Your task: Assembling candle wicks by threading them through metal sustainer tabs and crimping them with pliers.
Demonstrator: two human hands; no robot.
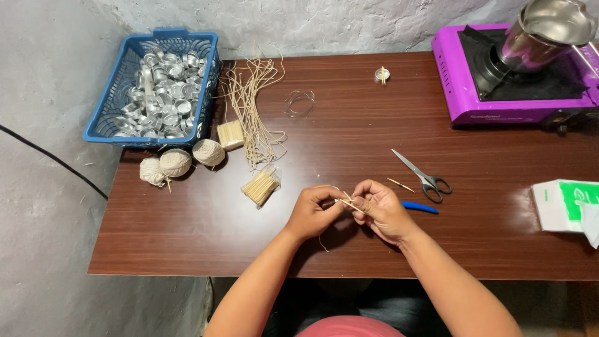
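Both hands met near the table (pixel 187 243) front. Left hand (pixel 312 212) & right hand (pixel 380 209) were curled, fingertips pinched on small sticks (pixel 349 203) w/ a thin string (pixel 323 243) hanging down, prob. held close to keep them steady. Scissors (pixel 421 175) lay just right; basket of tin cups (pixel 156 87) sat far left.

The table (pixel 187 237) is dark reddish-brown with a fine wood grain. At its far left corner sits a blue basket (pixel 112 103) of silver cups (pixel 163 93); at its far right, a bright purple stove (pixel 455 81). Beside the basket lie cream string balls (pixel 176 162).
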